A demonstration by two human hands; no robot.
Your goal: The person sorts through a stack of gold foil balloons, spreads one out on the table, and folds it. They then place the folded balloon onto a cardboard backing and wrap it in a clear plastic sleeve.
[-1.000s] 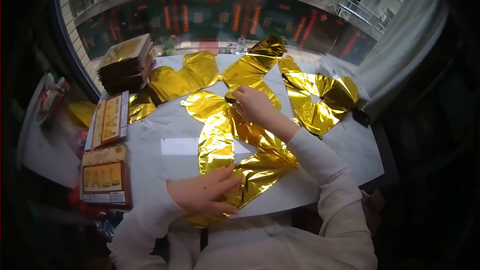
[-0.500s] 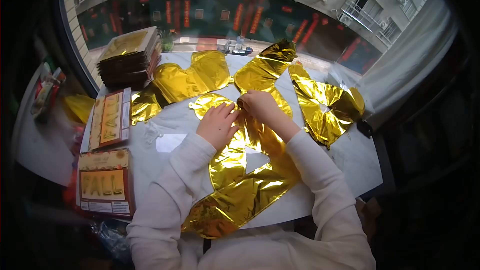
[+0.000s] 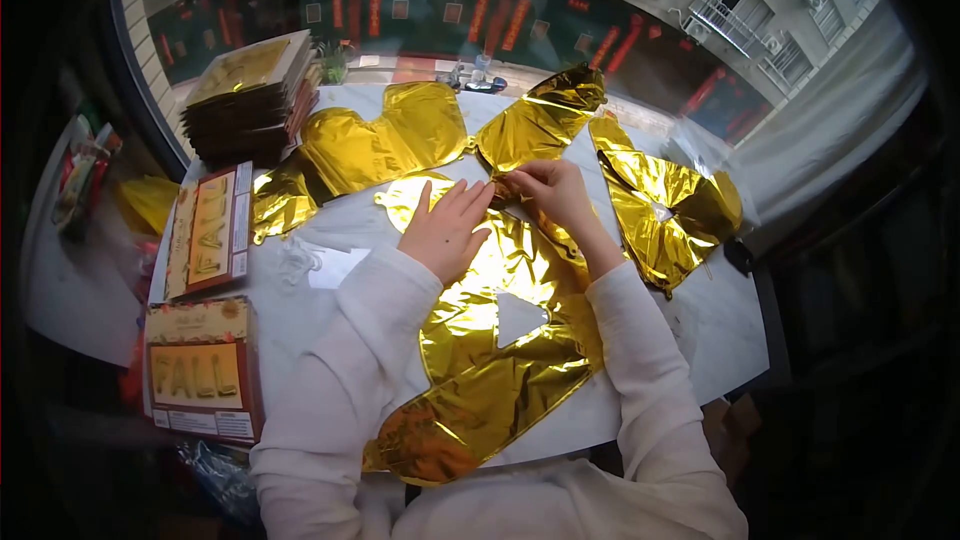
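Note:
A flat gold foil balloon [image 3: 455, 335] lies across the table in front of me, with a gap in its middle that shows the white tabletop. My left hand [image 3: 445, 233] rests palm down on its upper part, fingers spread. Beside it, my right hand [image 3: 552, 200] pinches a gathered bit of that foil near the far edge, thumb and fingers together. Just beyond both hands lies another gold foil balloon [image 3: 535, 125]. A further gold balloon [image 3: 385, 145] is spread at the back left, and one with creases round a central hole [image 3: 650, 255] lies to the right.
A tall stack of packages [image 3: 245, 105] stands at the back left of the white table [image 3: 300, 330]. Nearer are two boxes marked FALL, one behind [image 3: 208, 230] and one in front [image 3: 200, 370]. Clear crumpled plastic [image 3: 295, 262] lies beside them. A window and curtain [image 3: 830, 120] border the table.
My right hand has turned and shifted slightly right, its fingertips now pinching the foil edge. My left hand stays flat on the balloon with its fingers more spread. The view has shifted a little.

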